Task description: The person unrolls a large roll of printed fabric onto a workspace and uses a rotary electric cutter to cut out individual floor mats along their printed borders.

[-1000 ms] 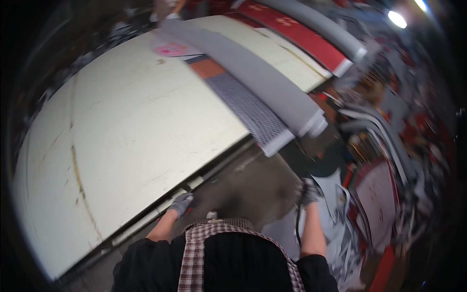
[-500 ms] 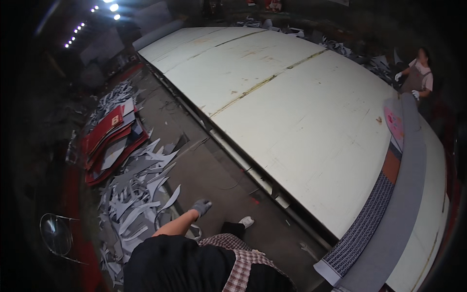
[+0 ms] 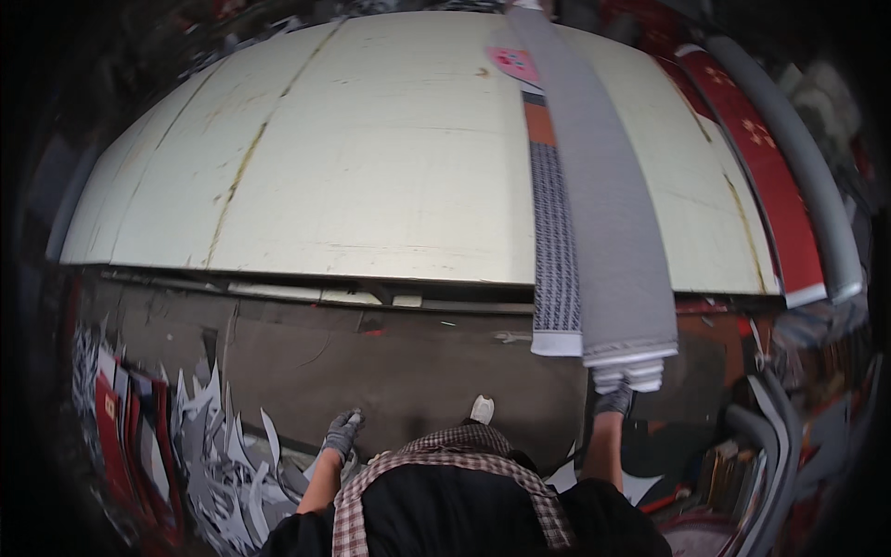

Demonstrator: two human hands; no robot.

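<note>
A long grey carpet strip point(image 3: 613, 204) lies folded in layers across the pale table and hangs over its near edge. My right hand point(image 3: 614, 399), in a grey glove, grips the layered white-edged end; its fingers are partly hidden beneath the layers. Along the strip's left side shows a dark patterned carpet piece point(image 3: 555, 237) with an orange band. A pink printed piece point(image 3: 513, 63) sticks out near the far end. My left hand point(image 3: 343, 432), also gloved, hangs low on the left, holding nothing, its fingers loosely bent and apart.
The wide pale table point(image 3: 390, 167) spans the view ahead. Grey offcuts point(image 3: 223, 464) and red mats point(image 3: 111, 436) are heaped at lower left. A red carpet strip point(image 3: 756, 158) and a grey roll point(image 3: 798, 148) lie across the right end. Rolled edges and stacked pieces crowd the lower right.
My view has swung right, so the table now lies straight across. My right hand has come into view at the carpet's near end. The other person is now mostly out of view.
</note>
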